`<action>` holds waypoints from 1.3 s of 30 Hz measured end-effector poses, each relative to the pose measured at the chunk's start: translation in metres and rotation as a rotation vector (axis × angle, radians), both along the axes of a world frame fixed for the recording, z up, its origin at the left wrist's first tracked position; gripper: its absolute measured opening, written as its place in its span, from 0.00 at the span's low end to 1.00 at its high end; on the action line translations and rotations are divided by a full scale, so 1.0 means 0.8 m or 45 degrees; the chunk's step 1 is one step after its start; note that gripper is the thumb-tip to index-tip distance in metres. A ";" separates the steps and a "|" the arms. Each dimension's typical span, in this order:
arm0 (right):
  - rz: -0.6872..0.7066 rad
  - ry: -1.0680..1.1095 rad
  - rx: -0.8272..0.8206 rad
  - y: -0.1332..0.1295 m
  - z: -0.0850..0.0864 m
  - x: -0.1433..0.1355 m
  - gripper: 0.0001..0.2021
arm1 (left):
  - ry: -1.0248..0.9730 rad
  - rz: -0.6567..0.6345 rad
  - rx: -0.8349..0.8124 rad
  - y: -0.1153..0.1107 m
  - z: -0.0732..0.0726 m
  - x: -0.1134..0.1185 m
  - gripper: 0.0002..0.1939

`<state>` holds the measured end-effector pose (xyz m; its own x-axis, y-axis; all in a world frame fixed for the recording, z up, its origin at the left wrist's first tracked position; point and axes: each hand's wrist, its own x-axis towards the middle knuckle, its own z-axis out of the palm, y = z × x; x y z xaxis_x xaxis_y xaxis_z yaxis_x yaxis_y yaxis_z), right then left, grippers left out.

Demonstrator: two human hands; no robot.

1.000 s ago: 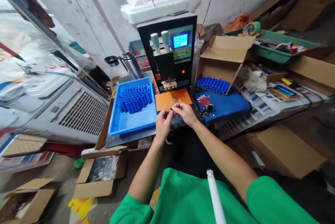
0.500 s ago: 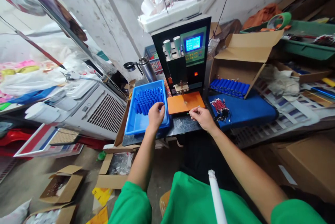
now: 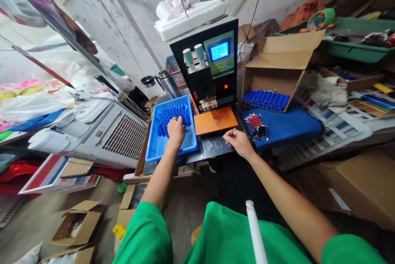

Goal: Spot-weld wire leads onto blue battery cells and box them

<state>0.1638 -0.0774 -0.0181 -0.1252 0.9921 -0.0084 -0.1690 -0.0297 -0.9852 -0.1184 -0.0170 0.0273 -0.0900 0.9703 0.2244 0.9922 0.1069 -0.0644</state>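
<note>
My left hand (image 3: 176, 129) is over the blue tray (image 3: 149, 149), its curled fingers down among upright blue cylindrical battery cells (image 3: 166, 116). Its fingertips are hidden, so what they grip cannot be made out. My right hand (image 3: 239, 141) is pinched at the table's front edge, just right of the orange plate (image 3: 212, 122). Something thin and tiny shows at its fingertips, too small to name. Behind the plate stands a black machine (image 3: 197, 79) with a lit blue screen and metal tips above the plate. Nothing lies on the plate.
An open cardboard box (image 3: 277, 79) with rows of blue cells stands at right. In front of it, a bundle of red and black wires (image 3: 256, 126) rests on a blue surface (image 3: 293, 126). A steel flask (image 3: 169, 83) is behind the tray. A white stick (image 3: 256, 231) juts up below.
My left hand has moved left from the tray's right edge to the blue cells. My right hand stays pinched near the orange plate. The whole view has shifted slightly.
</note>
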 end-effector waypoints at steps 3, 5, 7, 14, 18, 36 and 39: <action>0.009 0.003 0.001 0.000 0.000 0.000 0.20 | -0.267 -0.025 0.040 -0.005 -0.005 -0.004 0.11; 0.008 0.009 0.002 -0.001 0.000 0.001 0.20 | -0.480 -0.048 0.087 -0.011 -0.005 -0.006 0.10; 0.000 0.018 0.002 0.000 0.001 0.002 0.20 | -0.692 -0.077 0.195 -0.018 -0.002 -0.005 0.09; -0.077 0.025 -0.014 0.006 0.005 -0.005 0.19 | -1.358 -0.297 0.609 -0.020 0.009 0.058 0.14; -0.083 0.032 -0.028 0.003 0.008 -0.006 0.19 | -1.522 -0.356 0.488 0.004 -0.006 0.110 0.17; -0.256 -0.070 0.195 0.100 0.031 0.004 0.13 | -1.586 -0.440 0.202 0.027 -0.040 0.149 0.14; -0.231 -0.066 0.193 0.121 0.030 -0.012 0.11 | -1.560 -0.428 0.252 0.022 -0.040 0.151 0.14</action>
<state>0.1546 0.0197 0.0061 0.0521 0.9887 0.1403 -0.1073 0.1452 -0.9836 0.0026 0.0007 -0.0046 -0.0973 0.9451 0.3119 0.3720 -0.2562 0.8922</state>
